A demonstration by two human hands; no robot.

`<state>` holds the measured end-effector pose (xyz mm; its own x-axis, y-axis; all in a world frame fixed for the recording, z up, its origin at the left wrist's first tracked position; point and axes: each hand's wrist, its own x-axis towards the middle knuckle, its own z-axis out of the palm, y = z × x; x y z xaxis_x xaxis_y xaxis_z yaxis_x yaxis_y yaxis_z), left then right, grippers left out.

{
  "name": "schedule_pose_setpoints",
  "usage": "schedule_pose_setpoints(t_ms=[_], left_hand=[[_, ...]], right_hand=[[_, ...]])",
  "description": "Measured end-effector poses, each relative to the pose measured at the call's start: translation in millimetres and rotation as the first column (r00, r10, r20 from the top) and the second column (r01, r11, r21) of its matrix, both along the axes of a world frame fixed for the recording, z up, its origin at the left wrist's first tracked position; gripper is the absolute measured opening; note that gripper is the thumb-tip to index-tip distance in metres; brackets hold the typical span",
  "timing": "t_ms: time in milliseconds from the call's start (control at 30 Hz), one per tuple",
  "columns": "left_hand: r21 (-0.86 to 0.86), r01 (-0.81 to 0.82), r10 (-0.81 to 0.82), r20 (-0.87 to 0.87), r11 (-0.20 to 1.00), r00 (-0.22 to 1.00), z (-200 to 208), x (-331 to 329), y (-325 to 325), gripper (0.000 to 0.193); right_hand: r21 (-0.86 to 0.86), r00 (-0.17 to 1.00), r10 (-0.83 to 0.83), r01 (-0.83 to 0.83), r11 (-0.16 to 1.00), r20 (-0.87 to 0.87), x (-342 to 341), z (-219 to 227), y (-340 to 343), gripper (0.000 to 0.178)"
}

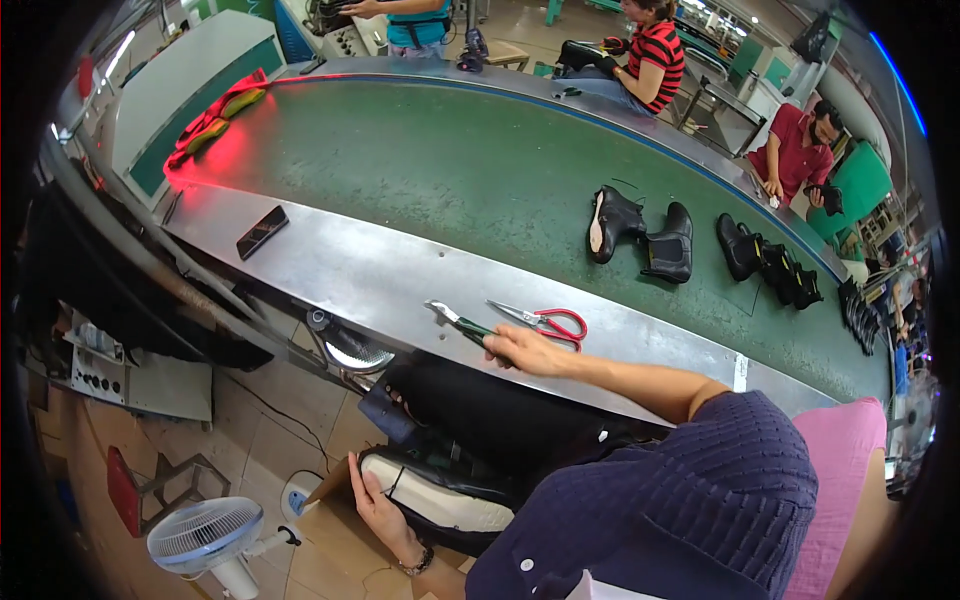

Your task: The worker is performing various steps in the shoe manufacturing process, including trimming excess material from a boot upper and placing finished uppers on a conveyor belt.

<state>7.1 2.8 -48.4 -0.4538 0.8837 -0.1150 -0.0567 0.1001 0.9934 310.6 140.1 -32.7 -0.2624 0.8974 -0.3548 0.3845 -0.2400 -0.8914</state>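
In my right hand [527,350] are pincers with dark green handles [468,326], their metal head resting on or just above the steel table edge [370,265]. Close beyond that hand lie red-handled scissors [545,319]. Down at my lap, my left hand [380,512] grips a black boot [432,492], turned so that its pale underside faces up. A thin dark strip crosses the pale underside near the toe. My left fingers lie along the toe end, and part of the boot is hidden by my body.
Across the green conveyor belt [400,160] stand and lie several black boots [668,245]. A phone [262,232] lies on the steel edge. A fan [208,535] and an open cardboard box [345,535] are at lower left. Other people [655,60] work beyond the belt.
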Motion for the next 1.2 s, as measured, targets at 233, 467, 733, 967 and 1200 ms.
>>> schedule_pose_setpoints(t_ms=[233,467,733,967,1200], left_hand=[[-0.038,-0.027,0.039,0.34,0.999,0.94,-2,-6,4,0.04],[0.003,-0.036,0.035,0.221,0.999,0.975,-22,-3,14,0.039],[0.013,-0.06,0.055,0.246,0.998,0.968,-14,-2,9,0.037],[0.012,-0.084,0.078,0.25,0.996,0.965,-10,-2,11,0.035],[0.028,-0.14,0.133,0.172,0.99,0.976,-14,1,13,0.033]], right_hand=[[-0.271,0.929,0.341,-0.367,0.89,-0.142,-70,63,-55,0.037],[-0.52,0.823,0.434,-0.567,0.639,-0.366,-94,95,-54,0.033],[-0.694,0.868,0.292,-0.496,0.522,-0.401,-116,90,-36,0.037],[-0.742,0.869,0.462,-0.425,0.519,-0.175,-135,105,-15,0.039],[-0.381,0.779,0.625,-0.592,0.71,-0.046,-120,74,-39,0.025]])
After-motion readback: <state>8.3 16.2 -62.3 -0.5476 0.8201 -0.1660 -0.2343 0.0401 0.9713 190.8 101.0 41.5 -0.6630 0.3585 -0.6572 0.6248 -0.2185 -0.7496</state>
